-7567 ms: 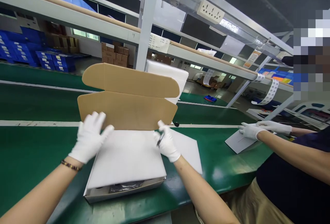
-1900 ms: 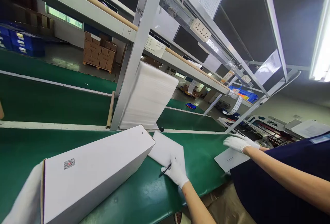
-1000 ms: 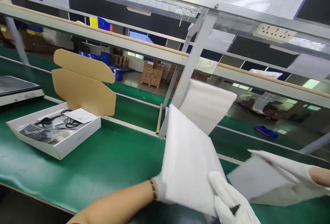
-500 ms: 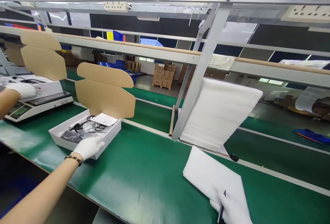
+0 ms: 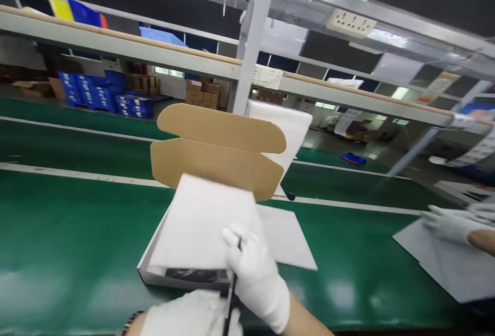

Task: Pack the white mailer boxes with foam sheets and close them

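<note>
- Risk: foam sheet (image 5: pixel 209 222) could end up skewed over the white box (image 5: pixel 144 268), lower centre of frame; cause would be one side getting pushed more than the other, as its near edge falls short of the front and a strip shows bare at left
- Risk: pen (image 5: pixel 233 287) could mark or snag the foam, or drop into the box; cause would be the right hand (image 5: pixel 253 269) working with it in its grip, right over the foam's near corner
- Risk: brown lid (image 5: pixel 216 163) could catch the foam if folded down now; the foam's far edge overlaps the lid's lower part in view; cannot tell whether they touch
- Risk: second foam sheet (image 5: pixel 288 235), just right of the box, could get nudged by the right forearm; likely minor
- Fingers: right hand's are curled, pinching the pen; left hand (image 5: pixel 189 313), bottom centre, is blurred and cut by the frame edge; cannot tell whether its fingers are spread or pressed together, nor whether it touches the box
- Look, foam: white, thin, flat, roughly rectangular, edges soft from blur; lies at a slant across the box opening, centre of frame
- Look, box: white outside, shallow, lid upright behind it, brown inner face with rounded top flap; dark shiny item (image 5: pixel 193 275) peeks out under the foam's near edge; rest of the contents hidden
</note>
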A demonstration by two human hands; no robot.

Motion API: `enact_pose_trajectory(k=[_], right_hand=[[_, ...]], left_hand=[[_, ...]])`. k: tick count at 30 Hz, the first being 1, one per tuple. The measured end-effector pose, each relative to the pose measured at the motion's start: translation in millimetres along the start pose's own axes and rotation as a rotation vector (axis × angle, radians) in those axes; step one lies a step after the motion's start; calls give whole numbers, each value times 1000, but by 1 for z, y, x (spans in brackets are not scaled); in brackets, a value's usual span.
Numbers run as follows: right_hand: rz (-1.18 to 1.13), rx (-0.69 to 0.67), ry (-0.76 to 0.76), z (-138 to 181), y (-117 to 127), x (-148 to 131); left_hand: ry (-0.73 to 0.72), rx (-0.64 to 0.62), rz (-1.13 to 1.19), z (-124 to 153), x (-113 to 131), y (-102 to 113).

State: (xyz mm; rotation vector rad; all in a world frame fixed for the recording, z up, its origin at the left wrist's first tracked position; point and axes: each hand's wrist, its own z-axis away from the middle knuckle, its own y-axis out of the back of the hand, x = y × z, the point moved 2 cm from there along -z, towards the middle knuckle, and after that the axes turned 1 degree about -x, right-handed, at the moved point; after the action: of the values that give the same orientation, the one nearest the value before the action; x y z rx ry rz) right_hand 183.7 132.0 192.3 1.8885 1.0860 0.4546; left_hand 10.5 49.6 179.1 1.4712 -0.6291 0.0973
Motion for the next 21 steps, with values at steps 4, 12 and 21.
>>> enact_pose_trajectory(k=[4,12,21], right_hand=[[10,-449,-45,-17,-9,1],[-189,-403,-597,3,14,63],[-515,-101,-675,23,-29,89]], left_hand=[[0,6,24,4,-52,54],[71,-72,-265,-101,-53,26],[15,49,-289,-70,-57,-15]])
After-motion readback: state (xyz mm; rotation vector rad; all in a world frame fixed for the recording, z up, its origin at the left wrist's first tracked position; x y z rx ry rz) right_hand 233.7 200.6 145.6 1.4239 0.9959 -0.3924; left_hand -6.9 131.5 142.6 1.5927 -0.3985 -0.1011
